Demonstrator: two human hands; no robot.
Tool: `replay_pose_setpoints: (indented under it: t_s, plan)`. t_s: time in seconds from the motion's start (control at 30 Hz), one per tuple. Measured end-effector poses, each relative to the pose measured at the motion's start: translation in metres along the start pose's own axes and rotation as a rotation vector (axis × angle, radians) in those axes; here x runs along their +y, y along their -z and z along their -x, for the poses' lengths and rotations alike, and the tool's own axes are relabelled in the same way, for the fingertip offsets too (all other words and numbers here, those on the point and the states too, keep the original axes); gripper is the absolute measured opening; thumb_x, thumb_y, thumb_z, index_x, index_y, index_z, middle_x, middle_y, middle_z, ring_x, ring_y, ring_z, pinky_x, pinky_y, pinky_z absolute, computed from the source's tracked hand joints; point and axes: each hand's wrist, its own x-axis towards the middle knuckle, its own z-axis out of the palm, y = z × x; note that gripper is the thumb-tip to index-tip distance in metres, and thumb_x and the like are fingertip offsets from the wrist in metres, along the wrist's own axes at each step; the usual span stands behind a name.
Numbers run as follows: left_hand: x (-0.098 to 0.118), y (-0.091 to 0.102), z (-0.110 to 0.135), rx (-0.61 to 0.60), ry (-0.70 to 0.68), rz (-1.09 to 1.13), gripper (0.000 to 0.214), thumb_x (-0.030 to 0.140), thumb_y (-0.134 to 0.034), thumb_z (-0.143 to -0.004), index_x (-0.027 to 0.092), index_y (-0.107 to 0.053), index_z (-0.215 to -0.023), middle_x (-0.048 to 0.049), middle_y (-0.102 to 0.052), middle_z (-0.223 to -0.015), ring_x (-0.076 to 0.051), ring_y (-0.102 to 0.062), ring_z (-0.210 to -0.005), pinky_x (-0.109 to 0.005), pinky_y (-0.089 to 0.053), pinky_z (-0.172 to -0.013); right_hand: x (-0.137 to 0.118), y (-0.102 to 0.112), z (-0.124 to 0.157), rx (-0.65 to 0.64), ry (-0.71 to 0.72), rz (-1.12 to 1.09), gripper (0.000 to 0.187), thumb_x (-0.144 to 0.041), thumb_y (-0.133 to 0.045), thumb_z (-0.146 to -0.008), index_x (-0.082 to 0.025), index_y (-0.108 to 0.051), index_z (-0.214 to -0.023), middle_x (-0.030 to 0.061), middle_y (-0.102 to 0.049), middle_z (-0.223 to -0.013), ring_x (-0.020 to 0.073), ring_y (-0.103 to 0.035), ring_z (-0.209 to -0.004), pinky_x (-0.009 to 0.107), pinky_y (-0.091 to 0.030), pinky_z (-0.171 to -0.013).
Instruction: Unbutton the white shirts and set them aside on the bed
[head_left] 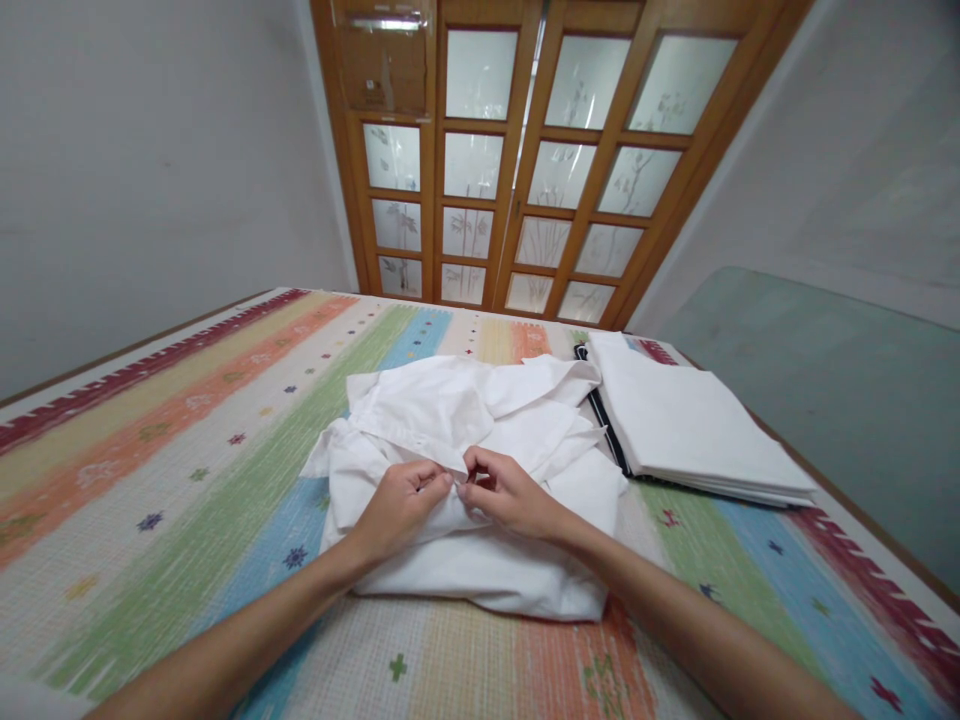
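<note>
A crumpled white shirt (pixel 480 420) lies in the middle of a striped, many-coloured cloth (pixel 187 470). My left hand (pixel 401 505) and my right hand (pixel 506 492) rest on the shirt's near part, close together. Both pinch the front edge of the fabric where a small button shows, fingertips almost touching. The shirt's collar points toward the far right.
A stack of folded white cloths (pixel 686 420) with a dark-edged piece underneath lies to the right of the shirt. Beyond the covered surface stands a wooden folding door (pixel 525 150) with frosted glass panes. A pale green surface (pixel 840 380) lies to the right.
</note>
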Motion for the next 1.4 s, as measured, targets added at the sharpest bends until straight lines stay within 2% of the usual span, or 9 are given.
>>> replay_pose_setpoints:
  t_s: [0.2, 0.4, 0.57, 0.8, 1.17, 1.4]
  plan:
    - [0.001, 0.001, -0.003, 0.000, 0.028, 0.024, 0.033, 0.040, -0.048, -0.080, 0.019, -0.052, -0.056, 0.0034, -0.050, -0.054, -0.012, -0.043, -0.055, -0.024, -0.038, -0.055, 0.000, -0.001, -0.002, 0.013, 0.003, -0.006, 0.016, -0.031, -0.060, -0.080, -0.020, -0.048, -0.080, -0.0057, -0.049, -0.064, 0.0101, -0.046, -0.059, 0.022, -0.034, -0.055]
    - [-0.001, 0.005, -0.007, -0.053, 0.047, 0.004, 0.028, 0.040, -0.045, -0.079, 0.020, -0.051, -0.060, 0.0022, -0.052, -0.059, -0.014, -0.047, -0.059, -0.025, -0.041, -0.058, -0.004, -0.003, -0.005, -0.007, -0.034, 0.002, 0.014, -0.029, -0.058, -0.080, -0.020, -0.048, -0.076, -0.0070, -0.046, -0.060, 0.0095, -0.042, -0.057, 0.022, -0.032, -0.053]
    - [-0.005, 0.009, -0.013, -0.132, 0.002, 0.002, 0.027, 0.040, -0.043, -0.081, 0.019, -0.058, -0.071, -0.0012, -0.062, -0.070, -0.017, -0.054, -0.069, -0.027, -0.046, -0.065, 0.003, -0.006, -0.010, 0.003, -0.079, -0.090, 0.015, -0.025, -0.056, -0.077, -0.021, -0.043, -0.071, -0.0079, -0.043, -0.057, 0.0088, -0.038, -0.053, 0.022, -0.029, -0.049]
    - [-0.011, 0.007, -0.013, -0.114, 0.035, -0.019, 0.032, 0.044, -0.043, -0.083, 0.019, -0.058, -0.071, -0.0008, -0.059, -0.069, -0.017, -0.053, -0.068, -0.027, -0.043, -0.064, 0.012, -0.006, -0.013, 0.018, -0.113, -0.162, 0.010, -0.026, -0.053, -0.074, -0.022, -0.043, -0.074, -0.0093, -0.037, -0.055, 0.0084, -0.034, -0.049, 0.022, -0.025, -0.046]
    - [-0.010, 0.008, -0.012, -0.142, 0.011, -0.035, 0.029, 0.041, -0.045, -0.081, 0.019, -0.051, -0.063, 0.0028, -0.049, -0.060, -0.013, -0.045, -0.058, -0.024, -0.037, -0.055, 0.008, -0.007, -0.009, 0.078, -0.004, 0.033, 0.011, -0.025, -0.053, -0.077, -0.021, -0.044, -0.071, -0.0070, -0.039, -0.059, 0.0100, -0.035, -0.057, 0.023, -0.026, -0.053]
    - [-0.009, 0.007, -0.008, -0.180, 0.006, -0.084, 0.031, 0.041, -0.043, -0.083, 0.019, -0.050, -0.064, 0.0030, -0.049, -0.062, -0.012, -0.043, -0.059, -0.024, -0.037, -0.057, -0.004, -0.003, -0.007, 0.034, 0.011, 0.160, 0.007, -0.024, -0.048, -0.073, -0.021, -0.042, -0.069, -0.0061, -0.040, -0.061, 0.0104, -0.036, -0.060, 0.023, -0.026, -0.054]
